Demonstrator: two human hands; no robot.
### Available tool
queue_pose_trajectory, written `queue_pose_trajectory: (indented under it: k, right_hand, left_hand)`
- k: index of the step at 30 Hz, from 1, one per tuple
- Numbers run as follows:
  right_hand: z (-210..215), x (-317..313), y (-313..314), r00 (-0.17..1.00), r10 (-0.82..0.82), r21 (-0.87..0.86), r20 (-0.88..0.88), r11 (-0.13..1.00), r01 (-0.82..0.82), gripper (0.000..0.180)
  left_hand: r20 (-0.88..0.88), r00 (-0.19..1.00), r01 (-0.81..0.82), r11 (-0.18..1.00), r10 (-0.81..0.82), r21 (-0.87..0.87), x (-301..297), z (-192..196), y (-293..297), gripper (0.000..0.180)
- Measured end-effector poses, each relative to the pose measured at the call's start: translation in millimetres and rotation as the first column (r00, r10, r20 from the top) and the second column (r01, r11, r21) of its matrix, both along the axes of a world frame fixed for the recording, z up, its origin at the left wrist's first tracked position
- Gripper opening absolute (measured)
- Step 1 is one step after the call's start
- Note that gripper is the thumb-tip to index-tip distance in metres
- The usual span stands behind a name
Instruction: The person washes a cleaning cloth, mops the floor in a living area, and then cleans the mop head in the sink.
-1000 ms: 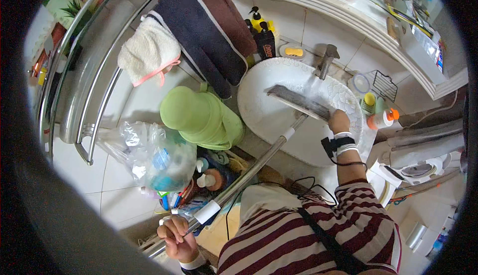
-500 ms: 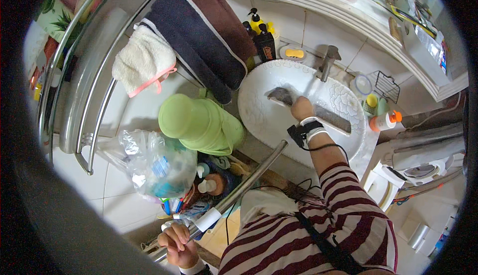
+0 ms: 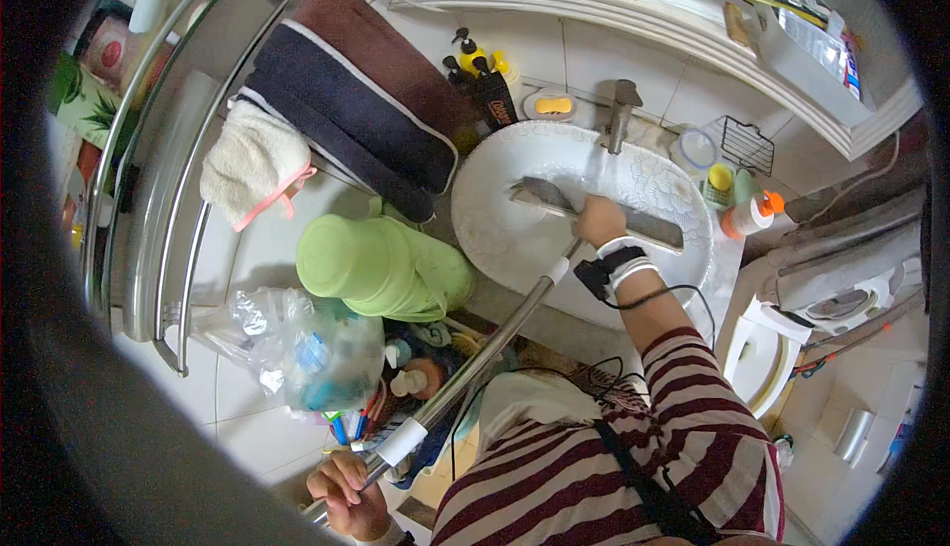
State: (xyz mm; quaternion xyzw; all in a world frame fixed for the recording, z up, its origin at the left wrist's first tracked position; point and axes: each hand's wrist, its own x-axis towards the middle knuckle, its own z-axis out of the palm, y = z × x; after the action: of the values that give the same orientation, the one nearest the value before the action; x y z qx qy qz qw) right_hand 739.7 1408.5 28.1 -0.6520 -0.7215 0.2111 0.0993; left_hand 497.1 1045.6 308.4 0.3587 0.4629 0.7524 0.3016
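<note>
Nearest the body, the left hand [image 3: 346, 492] is closed around the metal pole [image 3: 485, 353] of a flat mop, just below a white collar [image 3: 403, 441]. From there the pole slants up and rightward, its far end reaching just beside the right hand [image 3: 601, 221]. To the left hand's upper left sits a bulging clear plastic bag [image 3: 297, 348]; beyond that bag, between the 2 hands and left of the pole, lies a tilted light-green thermos jug [image 3: 376, 259].

Farther out, the right hand is clenched over the middle of the grey mop head [image 3: 655, 228] — its fingertips are hidden — with the head showing on both sides, inside the white oval washbasin [image 3: 495, 249]. A black strap [image 3: 596, 275] circles that wrist.

Past the right hand stands the faucet [image 3: 621, 111], with a yellow soap bar [image 3: 552, 106] to its left. Right of the hand, near the basin's rim, is an orange-capped bottle [image 3: 747, 215]; far to its upper left hang dark towels [image 3: 346, 101].
</note>
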Motion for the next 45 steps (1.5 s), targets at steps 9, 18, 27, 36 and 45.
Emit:
queue_pose_trajectory:
  k: [9, 18, 27, 36, 45]
  right_hand:
    - [37.1, 152.5, -59.5, 0.931, -0.199, 0.058, 0.307, 0.980, 0.190, 0.012]
    - [-0.7, 85.6, -29.0, 0.971, -0.058, 0.009, 0.231, 0.998, 0.058, 0.019]
    - [2.4, -38.1, 8.2, 0.992, 0.124, 0.096, -0.019, 0.988, -0.121, 0.022]
    - [14.9, -23.6, 9.5, 0.983, 0.099, 0.141, -0.155, 0.987, -0.077, 0.025]
    - [-2.1, 25.3, 9.7, 0.990, -0.130, -0.069, 0.056, 0.989, 0.134, 0.025]
  left_hand:
    - [-0.004, 0.999, 0.042, 0.999, -0.041, 0.033, -5.9, -2.0, 5.5, 0.038]
    - [0.082, 0.996, 0.025, 0.997, -0.031, 0.066, -19.0, -13.5, -1.7, 0.038]
    - [0.133, 0.991, 0.026, 0.999, -0.032, 0.043, -19.1, -14.9, -1.8, 0.033]
    - [0.143, 0.990, -0.011, 0.999, 0.006, 0.033, -18.0, -18.6, 0.4, 0.034]
    - [0.141, 0.989, 0.027, 0.997, -0.037, 0.074, -19.6, -19.3, 3.9, 0.033]
